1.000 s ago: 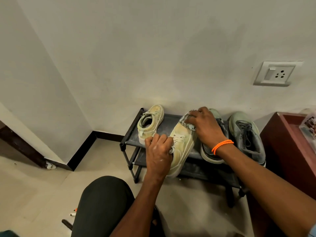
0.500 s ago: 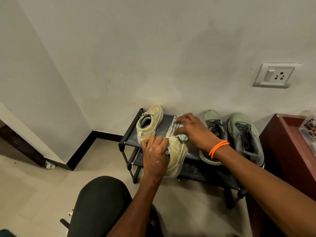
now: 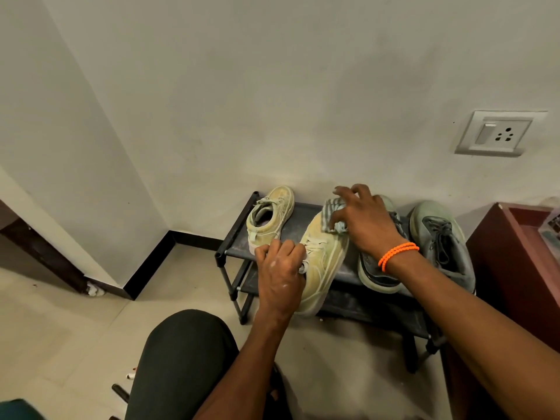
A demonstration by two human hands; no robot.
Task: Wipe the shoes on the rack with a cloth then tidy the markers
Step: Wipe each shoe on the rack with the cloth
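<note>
Head cam: black rack (image 3: 242, 234) stands vs the far wall w/ four shoes; the yellow shoe (image 3: 325, 262) being wiped lies w/ its long axis near-to-far, toe toward the wall, heel overhanging the near edge, probably pulled out for access. Left hand (image 3: 280, 272) curls round its lace area to steady it, right hand (image 3: 362, 221), fingers bent, presses the striped cloth (image 3: 333, 218) on the toe. Markers: cannot tell; small bits lie near-left on the floor.

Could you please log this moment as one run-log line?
left hand grips cream shoe | right hand wipes toe with cloth | rack
</note>
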